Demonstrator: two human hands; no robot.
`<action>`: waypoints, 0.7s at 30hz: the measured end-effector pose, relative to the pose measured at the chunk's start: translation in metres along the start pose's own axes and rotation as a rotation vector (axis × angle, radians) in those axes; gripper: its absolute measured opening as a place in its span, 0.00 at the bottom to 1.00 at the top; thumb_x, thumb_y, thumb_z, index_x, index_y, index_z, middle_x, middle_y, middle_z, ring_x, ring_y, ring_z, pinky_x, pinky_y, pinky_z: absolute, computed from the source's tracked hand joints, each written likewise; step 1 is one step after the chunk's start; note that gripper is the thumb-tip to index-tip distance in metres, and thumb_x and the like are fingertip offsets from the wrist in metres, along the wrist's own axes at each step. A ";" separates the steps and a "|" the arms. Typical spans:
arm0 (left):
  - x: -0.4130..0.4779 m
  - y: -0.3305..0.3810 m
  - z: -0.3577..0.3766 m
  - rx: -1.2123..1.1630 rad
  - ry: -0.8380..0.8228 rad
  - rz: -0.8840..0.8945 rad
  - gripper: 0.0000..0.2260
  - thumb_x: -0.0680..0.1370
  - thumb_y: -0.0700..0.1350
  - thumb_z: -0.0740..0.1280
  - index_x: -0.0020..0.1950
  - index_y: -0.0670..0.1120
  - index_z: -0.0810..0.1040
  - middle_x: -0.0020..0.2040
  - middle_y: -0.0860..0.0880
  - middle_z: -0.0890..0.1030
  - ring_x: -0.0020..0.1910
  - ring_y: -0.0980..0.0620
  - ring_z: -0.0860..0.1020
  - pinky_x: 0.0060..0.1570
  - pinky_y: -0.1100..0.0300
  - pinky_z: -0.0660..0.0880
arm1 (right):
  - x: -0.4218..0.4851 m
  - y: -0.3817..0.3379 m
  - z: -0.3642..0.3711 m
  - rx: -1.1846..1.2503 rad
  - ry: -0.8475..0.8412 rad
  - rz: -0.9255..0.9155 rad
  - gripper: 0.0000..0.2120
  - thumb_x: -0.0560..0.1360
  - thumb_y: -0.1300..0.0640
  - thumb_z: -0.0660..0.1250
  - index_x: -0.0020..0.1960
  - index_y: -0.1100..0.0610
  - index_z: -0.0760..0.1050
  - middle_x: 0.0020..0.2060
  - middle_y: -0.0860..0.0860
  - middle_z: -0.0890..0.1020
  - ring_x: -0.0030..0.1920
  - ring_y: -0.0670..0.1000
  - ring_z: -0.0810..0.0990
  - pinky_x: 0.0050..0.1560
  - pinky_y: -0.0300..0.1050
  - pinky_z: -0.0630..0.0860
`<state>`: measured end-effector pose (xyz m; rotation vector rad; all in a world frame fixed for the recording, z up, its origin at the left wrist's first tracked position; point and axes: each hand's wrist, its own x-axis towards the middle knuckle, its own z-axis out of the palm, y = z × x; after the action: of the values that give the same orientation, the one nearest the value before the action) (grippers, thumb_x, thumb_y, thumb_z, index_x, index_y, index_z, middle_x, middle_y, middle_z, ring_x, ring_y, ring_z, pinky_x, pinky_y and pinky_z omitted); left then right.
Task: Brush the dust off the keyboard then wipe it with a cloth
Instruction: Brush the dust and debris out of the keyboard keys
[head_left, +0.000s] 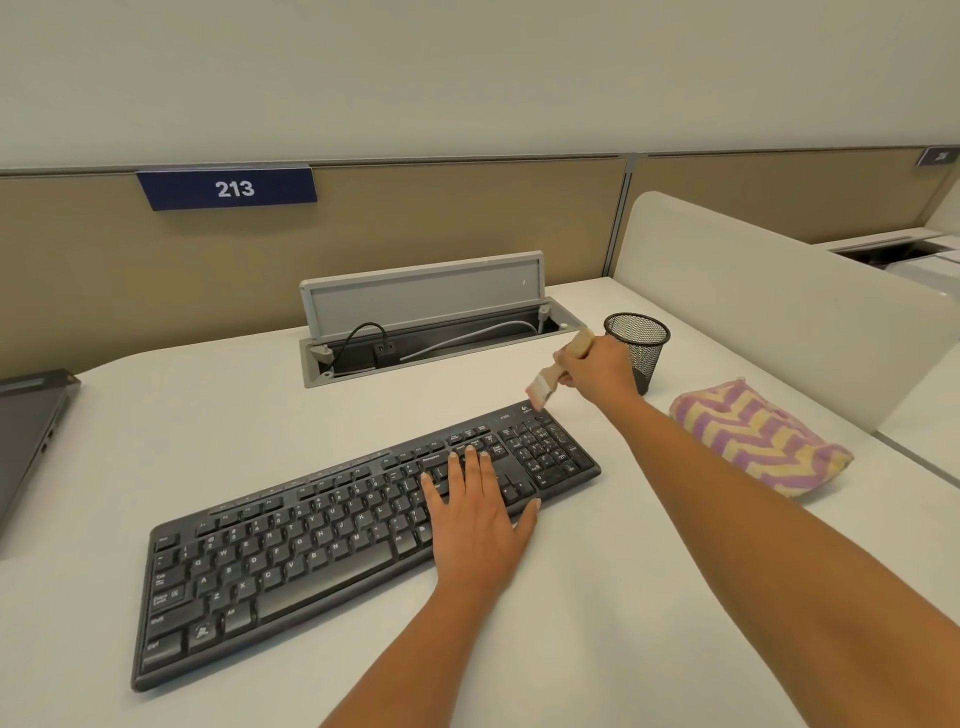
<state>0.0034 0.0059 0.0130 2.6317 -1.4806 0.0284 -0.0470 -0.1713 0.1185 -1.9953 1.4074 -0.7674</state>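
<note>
A black keyboard (311, 540) lies at an angle on the white desk. My left hand (478, 509) rests flat on its right-middle keys, fingers spread. My right hand (597, 369) grips the wooden handle of a small paintbrush (543, 387). The pale bristles hover just above the keyboard's far right corner, by the number pad. A folded cloth (758, 436) with purple and yellow zigzags lies on the desk to the right of the keyboard, under my right forearm's far side.
A black mesh pen cup (641, 345) stands just behind my right hand. An open cable tray (415, 338) with raised lid sits behind the keyboard. A closed laptop (26, 431) lies at the left edge. A white divider (769, 312) borders the right.
</note>
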 end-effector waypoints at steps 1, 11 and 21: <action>0.000 0.000 0.000 -0.003 -0.005 -0.004 0.47 0.65 0.65 0.23 0.78 0.43 0.44 0.79 0.45 0.48 0.77 0.45 0.45 0.72 0.40 0.42 | -0.002 0.000 0.001 -0.007 -0.020 0.005 0.15 0.75 0.55 0.67 0.54 0.66 0.77 0.50 0.61 0.81 0.51 0.59 0.81 0.54 0.53 0.77; 0.000 0.000 -0.001 0.006 -0.037 -0.013 0.47 0.64 0.66 0.24 0.78 0.44 0.44 0.79 0.45 0.47 0.77 0.45 0.44 0.72 0.40 0.41 | -0.002 -0.002 -0.018 -0.197 -0.248 0.075 0.16 0.74 0.58 0.68 0.56 0.66 0.71 0.51 0.61 0.81 0.51 0.59 0.82 0.55 0.53 0.79; 0.000 0.001 0.000 0.006 -0.033 -0.015 0.47 0.64 0.66 0.23 0.78 0.44 0.43 0.79 0.46 0.46 0.77 0.46 0.43 0.72 0.41 0.41 | -0.007 0.002 -0.054 -0.219 -0.450 0.167 0.08 0.74 0.66 0.66 0.39 0.65 0.69 0.25 0.58 0.79 0.19 0.49 0.77 0.33 0.43 0.80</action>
<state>0.0025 0.0056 0.0135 2.6604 -1.4725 -0.0120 -0.0897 -0.1722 0.1519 -2.0131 1.4009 -0.0797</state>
